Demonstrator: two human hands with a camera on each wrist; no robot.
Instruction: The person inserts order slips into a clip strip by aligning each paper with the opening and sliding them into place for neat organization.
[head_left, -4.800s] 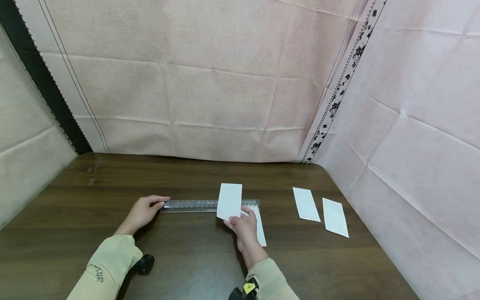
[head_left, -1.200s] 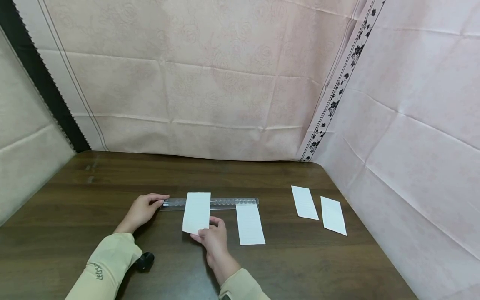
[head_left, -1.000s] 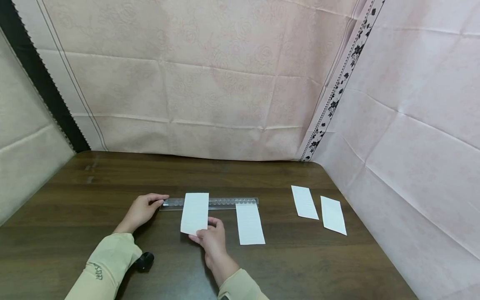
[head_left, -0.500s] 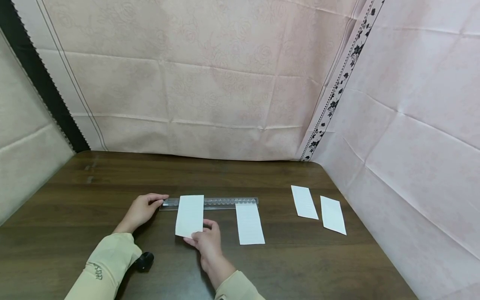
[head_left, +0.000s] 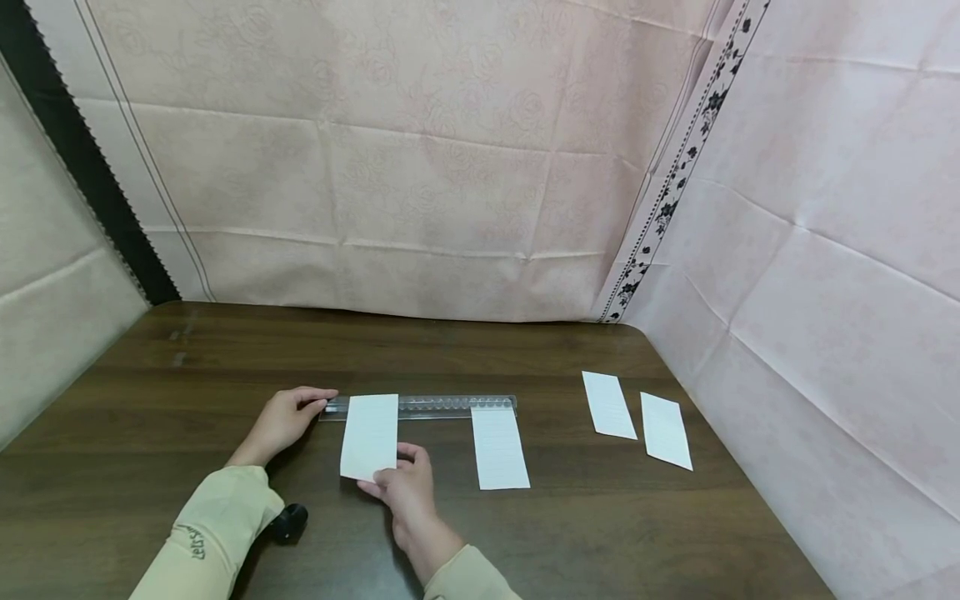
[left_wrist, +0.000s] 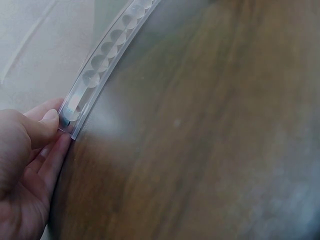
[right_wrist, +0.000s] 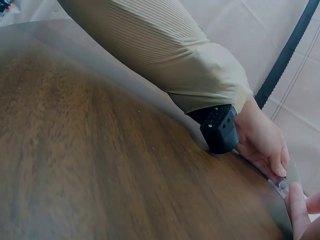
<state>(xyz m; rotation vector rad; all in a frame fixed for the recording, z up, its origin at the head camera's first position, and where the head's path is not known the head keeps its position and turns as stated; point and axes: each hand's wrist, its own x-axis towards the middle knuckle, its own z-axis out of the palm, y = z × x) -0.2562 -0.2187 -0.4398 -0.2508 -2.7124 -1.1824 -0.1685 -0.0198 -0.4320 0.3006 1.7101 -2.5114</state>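
With thumb and fingers my left hand (head_left: 281, 425) pinches the left end of a clear plastic ruler (head_left: 442, 407) on the brown table. The left wrist view shows the ruler's row of round bumps (left_wrist: 107, 50) and thumb and fingers at its end. A white paper card (head_left: 369, 437) is pinched at its lower right corner by my right hand (head_left: 412, 492), and it covers part of the ruler near the left end. Another white card, with faint lines (head_left: 501, 450), lies at the ruler's right end, its top edge overlapping the ruler.
Two more white cards, a lined one (head_left: 609, 406) and one beside it (head_left: 667, 431), lie slanted toward the table's right side. Pale cloth (head_left: 450, 192) hangs behind the table (head_left: 600, 533) and on both sides. A black device (head_left: 289, 525) sits at my left cuff.
My right hand has carried the white card left along the ruler and slightly nearer to me, uncovering the lined card at the right end. My left hand stays on the ruler's end.
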